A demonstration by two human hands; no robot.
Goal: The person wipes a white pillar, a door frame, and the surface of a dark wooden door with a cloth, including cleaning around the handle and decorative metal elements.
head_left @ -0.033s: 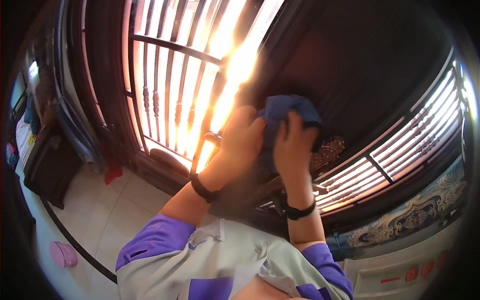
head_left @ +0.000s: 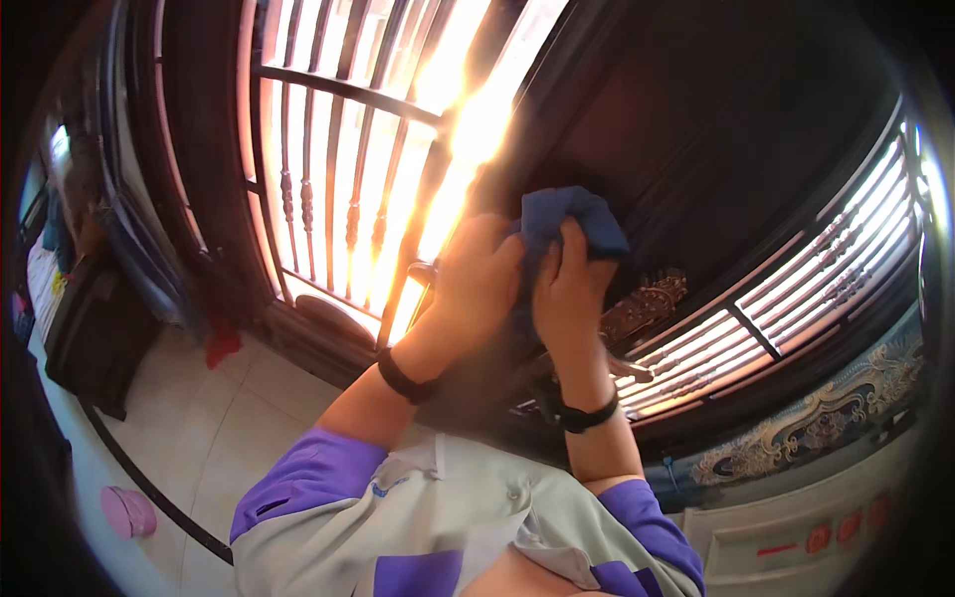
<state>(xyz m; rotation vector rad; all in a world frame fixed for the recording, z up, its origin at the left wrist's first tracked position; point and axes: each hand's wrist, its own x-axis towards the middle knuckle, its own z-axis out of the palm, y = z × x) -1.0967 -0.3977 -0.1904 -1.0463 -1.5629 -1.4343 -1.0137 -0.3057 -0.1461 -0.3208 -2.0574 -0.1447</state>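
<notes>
A blue cloth [head_left: 574,204] is bunched against the dark wooden door [head_left: 696,129]. My right hand [head_left: 569,284] has its fingers closed on the cloth. My left hand [head_left: 477,274] is just left of it, fingers curled at the cloth's left edge; blur and glare hide whether it grips the cloth. An ornate metal handle plate [head_left: 647,303] with a lever [head_left: 632,370] shows to the right of and below my right hand.
Bright barred windows [head_left: 333,179] stand at left and more [head_left: 816,269] at right. A dark piece of furniture [head_left: 95,328], a red object [head_left: 221,346] and a pink round container [head_left: 127,510] are at lower left on and near the tiled floor [head_left: 214,418].
My right hand and the cloth have shifted slightly left, toward my left hand. My left hand stays in much the same place.
</notes>
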